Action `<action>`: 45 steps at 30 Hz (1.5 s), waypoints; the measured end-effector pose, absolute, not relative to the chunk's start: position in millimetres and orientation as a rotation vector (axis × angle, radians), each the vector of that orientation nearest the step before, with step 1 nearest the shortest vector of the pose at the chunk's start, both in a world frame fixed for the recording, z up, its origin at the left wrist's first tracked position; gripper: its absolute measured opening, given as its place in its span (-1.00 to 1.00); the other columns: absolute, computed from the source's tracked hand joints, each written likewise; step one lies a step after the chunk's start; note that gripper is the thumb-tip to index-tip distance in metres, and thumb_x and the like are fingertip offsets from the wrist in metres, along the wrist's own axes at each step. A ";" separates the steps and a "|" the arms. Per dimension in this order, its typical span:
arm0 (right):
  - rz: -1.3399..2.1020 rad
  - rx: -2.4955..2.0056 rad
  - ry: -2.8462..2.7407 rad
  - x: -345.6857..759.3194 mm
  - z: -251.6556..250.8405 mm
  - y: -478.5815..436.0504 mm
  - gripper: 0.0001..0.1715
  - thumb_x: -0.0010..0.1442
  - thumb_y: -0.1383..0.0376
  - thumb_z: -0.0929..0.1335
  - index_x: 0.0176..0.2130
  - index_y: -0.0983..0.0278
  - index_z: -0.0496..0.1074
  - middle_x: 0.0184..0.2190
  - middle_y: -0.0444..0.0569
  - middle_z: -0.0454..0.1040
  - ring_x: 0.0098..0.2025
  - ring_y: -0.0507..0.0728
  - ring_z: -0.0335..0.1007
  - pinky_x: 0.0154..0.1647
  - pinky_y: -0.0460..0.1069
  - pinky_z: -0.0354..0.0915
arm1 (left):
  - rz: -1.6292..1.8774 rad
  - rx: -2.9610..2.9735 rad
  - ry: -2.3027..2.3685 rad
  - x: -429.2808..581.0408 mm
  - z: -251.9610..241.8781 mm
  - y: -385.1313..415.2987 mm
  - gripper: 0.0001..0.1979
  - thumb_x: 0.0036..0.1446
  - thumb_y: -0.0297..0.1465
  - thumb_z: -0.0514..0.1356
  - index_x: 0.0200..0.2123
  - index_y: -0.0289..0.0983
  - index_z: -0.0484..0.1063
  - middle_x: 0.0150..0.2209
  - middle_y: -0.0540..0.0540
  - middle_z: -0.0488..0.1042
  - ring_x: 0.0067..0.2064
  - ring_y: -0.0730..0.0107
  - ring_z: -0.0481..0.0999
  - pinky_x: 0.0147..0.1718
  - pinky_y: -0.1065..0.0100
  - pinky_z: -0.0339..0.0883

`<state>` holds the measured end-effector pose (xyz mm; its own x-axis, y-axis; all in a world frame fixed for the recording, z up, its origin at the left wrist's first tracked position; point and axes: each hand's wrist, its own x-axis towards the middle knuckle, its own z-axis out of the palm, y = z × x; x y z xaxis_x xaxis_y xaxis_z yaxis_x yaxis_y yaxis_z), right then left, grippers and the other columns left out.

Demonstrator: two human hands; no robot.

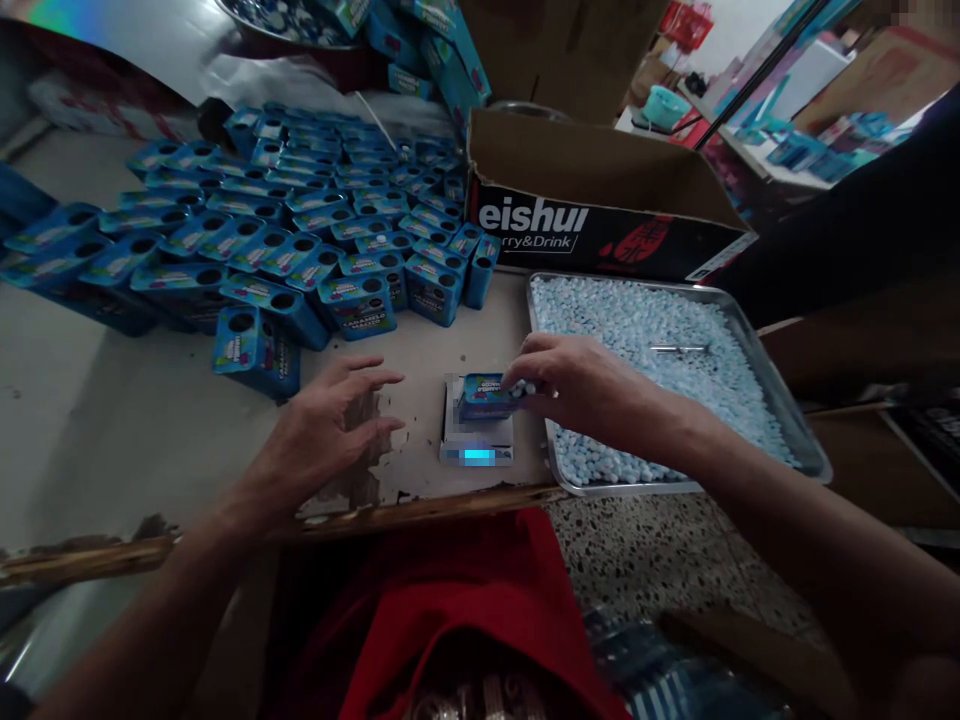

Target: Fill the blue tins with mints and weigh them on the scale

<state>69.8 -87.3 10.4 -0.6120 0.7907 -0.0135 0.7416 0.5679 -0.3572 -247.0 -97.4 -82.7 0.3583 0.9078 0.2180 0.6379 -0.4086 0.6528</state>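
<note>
A small blue tin [484, 394] stands on a white digital scale [478, 440] whose display glows cyan. At the tin's right end, my right hand [562, 380] has its fingers pinched on several pale blue and white candies [525, 388]. My left hand [334, 425] is to the left of the scale, fingers apart, and holds nothing. To the right, a metal tray [816, 468] bears a layer of the same small candies, with a thin metal utensil [679, 348] lying on them. My right forearm passes over the tray's near part.
Many blue tins [356, 305] with round openings stand in rows at the left and back. An open black cardboard box [600, 235] is behind the tray. A bowl [292, 20] sits at the back left. The table's front edge [420, 510] is worn wood.
</note>
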 end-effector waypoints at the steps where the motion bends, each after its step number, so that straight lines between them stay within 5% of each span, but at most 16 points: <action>1: 0.524 -1.321 -2.619 70.1 10.4 -87.8 -0.75 0.17 0.51 0.48 -0.17 0.24 0.67 -0.23 -0.02 0.53 -0.36 0.06 0.38 -0.33 -0.03 0.25 | 0.786 2.167 1.345 -247.5 -83.0 -96.8 -0.56 0.22 -0.05 0.31 0.08 -0.13 0.55 0.22 -0.18 0.45 0.23 0.00 0.51 0.24 0.00 0.44; 9: 0.904 -1.360 -1.999 95.0 8.7 -83.1 -0.90 0.22 0.36 0.49 -0.23 0.20 0.67 -0.29 -0.06 0.61 -0.28 0.12 0.54 -0.22 0.03 0.45 | 0.822 2.191 1.307 -245.2 -76.1 -94.1 -0.57 0.21 -0.07 0.33 0.09 -0.08 0.55 0.16 -0.12 0.51 0.17 0.07 0.54 0.24 0.02 0.45; 13: 1.151 -1.462 -1.699 138.6 0.2 -81.1 -0.85 0.08 0.26 0.59 -0.27 0.18 0.66 -0.36 -0.08 0.64 -0.28 0.17 0.60 -0.20 0.09 0.54 | 0.780 2.176 1.270 -236.0 -67.3 -98.7 -0.57 0.23 -0.05 0.32 0.08 -0.12 0.55 0.11 -0.13 0.56 0.13 0.09 0.57 0.22 0.07 0.46; 22: 1.026 -1.606 -1.828 171.2 -13.7 -98.3 -0.61 0.11 0.04 0.61 -0.16 0.22 0.66 -0.40 -0.04 0.63 -0.42 0.14 0.57 -0.40 0.04 0.52 | 0.820 2.157 1.287 -197.8 -57.0 -104.6 -0.50 0.20 -0.14 0.38 0.15 -0.22 0.51 0.09 -0.15 0.59 0.11 0.14 0.59 0.17 0.15 0.47; 37: 0.761 -1.307 -2.058 87.1 0.6 -85.6 -0.82 0.26 0.12 0.53 -0.25 0.18 0.63 -0.50 -0.12 0.51 -0.44 0.12 0.44 -0.42 0.01 0.32 | 0.914 2.047 1.358 -156.8 -63.3 -102.8 -0.31 0.02 -0.33 0.50 0.21 -0.22 0.40 0.18 -0.19 0.52 0.21 0.11 0.51 0.24 0.08 0.39; 40: 0.612 -1.418 -2.023 111.8 3.4 -85.9 -0.79 0.27 0.08 0.52 -0.23 0.17 0.64 -0.40 -0.04 0.58 -0.35 0.20 0.52 -0.33 0.08 0.41 | 0.901 1.849 1.284 -138.8 -80.3 -99.3 -0.33 0.02 -0.35 0.49 0.19 -0.23 0.39 0.09 -0.14 0.58 0.08 0.19 0.60 0.11 0.18 0.48; 43: 0.509 -1.530 -1.985 139.9 -6.9 -90.1 -0.70 0.26 0.03 0.53 -0.11 0.15 0.64 -0.07 0.08 0.62 0.00 0.38 0.54 -0.08 0.22 0.48 | 0.887 1.729 1.159 -124.4 -90.3 -97.0 -0.54 0.11 -0.30 0.43 0.06 -0.22 0.47 -0.10 -0.06 0.64 -0.12 0.27 0.64 -0.10 0.26 0.54; 45: 0.696 -1.547 -1.814 150.1 -22.1 -97.2 -0.58 0.30 -0.04 0.48 0.02 0.15 0.59 0.08 0.11 0.57 0.12 0.38 0.50 0.02 0.26 0.49 | 0.973 1.856 1.128 -118.4 -84.7 -95.7 -0.69 0.18 -0.34 0.37 -0.01 -0.20 0.52 -0.11 -0.07 0.63 -0.09 0.25 0.62 -0.05 0.21 0.52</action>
<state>150.1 -97.2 -22.1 -0.0964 0.9862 0.1343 0.6434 0.1647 -0.7476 -118.4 -95.7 -84.7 0.3246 0.9195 0.2219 0.3553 -0.3360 0.8723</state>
